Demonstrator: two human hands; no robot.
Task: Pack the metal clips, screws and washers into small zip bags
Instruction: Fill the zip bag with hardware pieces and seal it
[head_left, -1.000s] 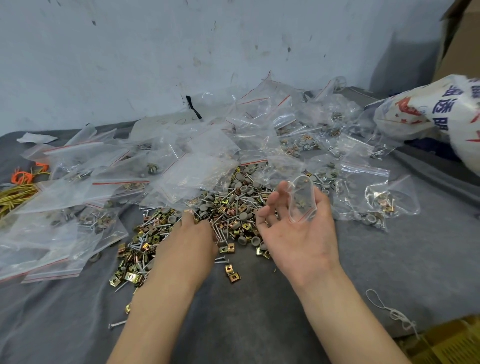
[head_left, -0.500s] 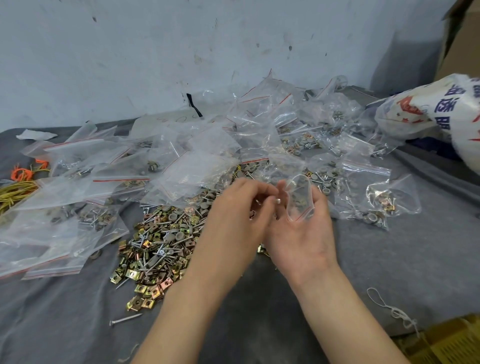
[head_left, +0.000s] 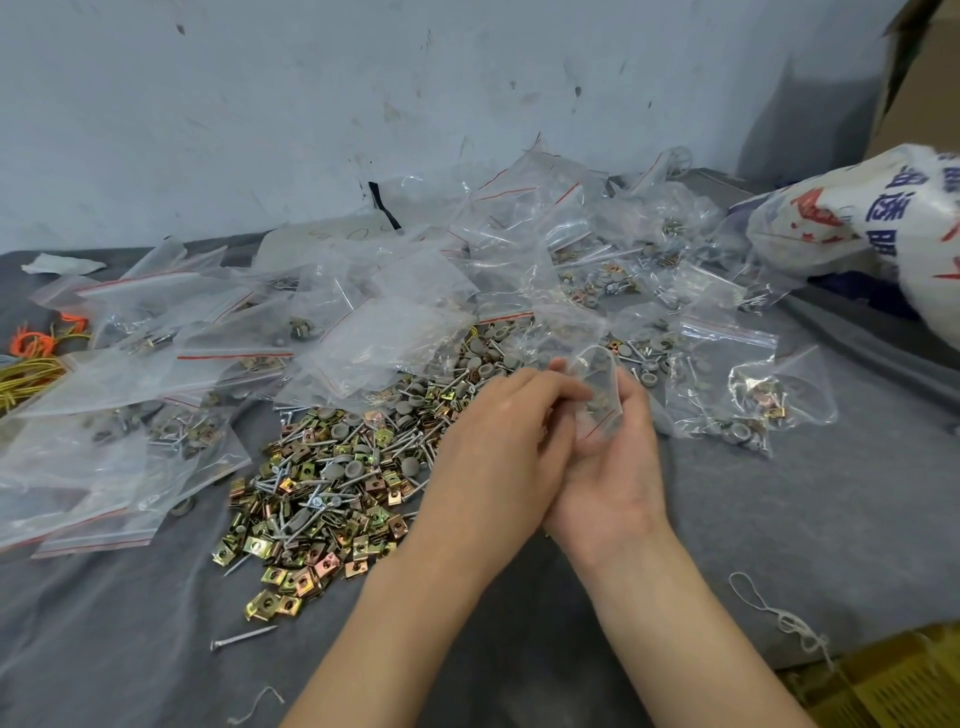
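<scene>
Your right hand (head_left: 608, 467) grips the zip bag (head_left: 597, 395) open; left hand (head_left: 498, 447) curled, grasp unclear: let go only well inside its mouth.

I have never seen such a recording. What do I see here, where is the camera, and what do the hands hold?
No machine here: a person works with bare hands, and a camera worn on the head looks down at them. On the grey cloth lies a pile of clips, screws and washers, with many clear zip bags behind and beside it. The right hand holds one small bag; the fingers of the left hand are at its mouth. Whether they pinch a piece is hidden.
</scene>
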